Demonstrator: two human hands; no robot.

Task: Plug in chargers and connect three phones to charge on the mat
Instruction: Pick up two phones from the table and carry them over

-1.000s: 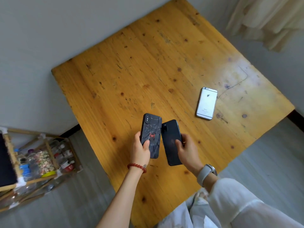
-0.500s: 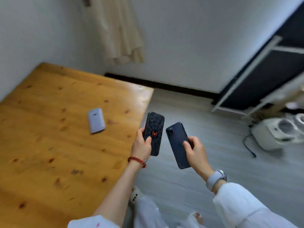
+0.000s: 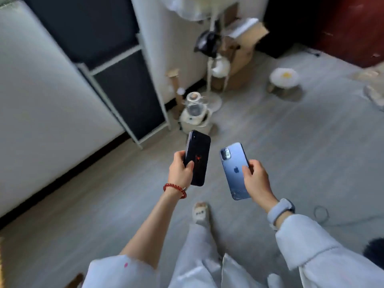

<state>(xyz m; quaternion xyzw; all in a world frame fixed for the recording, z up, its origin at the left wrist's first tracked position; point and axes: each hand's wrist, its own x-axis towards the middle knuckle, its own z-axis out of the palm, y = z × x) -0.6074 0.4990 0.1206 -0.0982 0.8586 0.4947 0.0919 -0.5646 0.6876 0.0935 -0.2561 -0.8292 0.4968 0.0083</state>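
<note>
Two phones in hand, nothing charging yet.
My left hand [image 3: 180,170] grips the black phone [image 3: 197,157], my right hand [image 3: 256,179] the blue phone [image 3: 234,170] (mid-frame; no mat or charger visible).

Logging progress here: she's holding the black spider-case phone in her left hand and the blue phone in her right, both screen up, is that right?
Not quite. The head view shows both phones back side up: the blue phone in the right hand shows its camera and logo, and the black spider-case phone in the left hand shows its printed case.
</note>
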